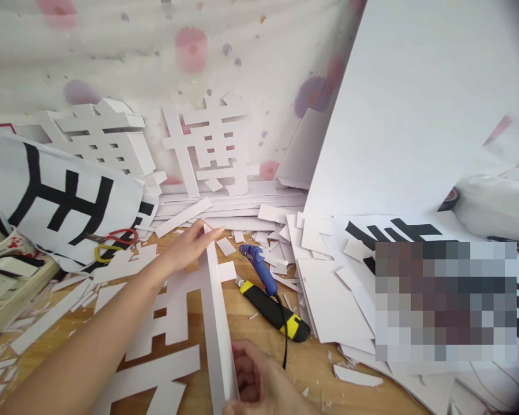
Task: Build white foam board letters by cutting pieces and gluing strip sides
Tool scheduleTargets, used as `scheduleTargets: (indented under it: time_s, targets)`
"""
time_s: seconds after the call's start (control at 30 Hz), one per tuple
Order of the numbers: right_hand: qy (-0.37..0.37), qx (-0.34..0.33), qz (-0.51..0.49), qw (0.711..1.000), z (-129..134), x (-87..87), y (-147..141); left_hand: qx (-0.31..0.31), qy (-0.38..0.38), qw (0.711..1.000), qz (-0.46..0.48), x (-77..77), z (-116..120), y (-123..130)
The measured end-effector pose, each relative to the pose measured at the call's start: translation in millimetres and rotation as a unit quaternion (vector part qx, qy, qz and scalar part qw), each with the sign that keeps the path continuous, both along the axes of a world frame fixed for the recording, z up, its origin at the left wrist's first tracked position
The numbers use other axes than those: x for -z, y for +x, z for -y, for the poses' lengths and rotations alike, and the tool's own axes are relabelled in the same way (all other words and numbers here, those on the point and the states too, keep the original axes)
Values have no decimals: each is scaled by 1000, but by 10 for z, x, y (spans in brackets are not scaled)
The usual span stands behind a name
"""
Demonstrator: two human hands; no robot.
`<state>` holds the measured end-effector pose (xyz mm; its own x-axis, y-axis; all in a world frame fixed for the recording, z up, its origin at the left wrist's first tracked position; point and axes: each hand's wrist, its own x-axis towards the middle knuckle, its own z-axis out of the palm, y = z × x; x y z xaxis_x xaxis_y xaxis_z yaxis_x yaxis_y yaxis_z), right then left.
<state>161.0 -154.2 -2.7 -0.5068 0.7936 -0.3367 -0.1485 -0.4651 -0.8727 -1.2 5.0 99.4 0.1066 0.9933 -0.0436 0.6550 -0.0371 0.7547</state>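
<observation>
A long white foam board strip runs away from me, along the edge of a cut-out white foam board character on the table. At the strip's far end, my left hand pinches it between thumb and fingers. My right hand is closed around the near end, its fingers curled against the right side. A blue hot glue gun lies to the right of the strip, its black cord trailing toward me. Beside it rests a black and yellow utility knife.
Scissors with red and yellow handles lie left, by a printed character sheet. White foam board characters lean on the flowered curtain. Foam board pieces pile up right, below a large white board. A pixelated patch hides part of the right side.
</observation>
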Motion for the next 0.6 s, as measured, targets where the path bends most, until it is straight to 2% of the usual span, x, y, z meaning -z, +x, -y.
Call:
scheduleTargets:
  time_s: [0.13, 0.27, 0.43, 0.6]
  targets:
    - [34, -15, -27, 999, 8, -37, 18, -15, -5, 1000, -6, -11, 12, 38]
    - [63, -24, -51, 996, 15, -24, 37, -22, 28, 999, 28, 18, -7, 65]
    - [59, -27, -78, 995, 1, 7, 39, -6, 50, 997, 50, 128, -57, 58]
    - [55, -31, -118, 991, -14, -35, 19, 1, 52, 997, 49, 197, -101, 40]
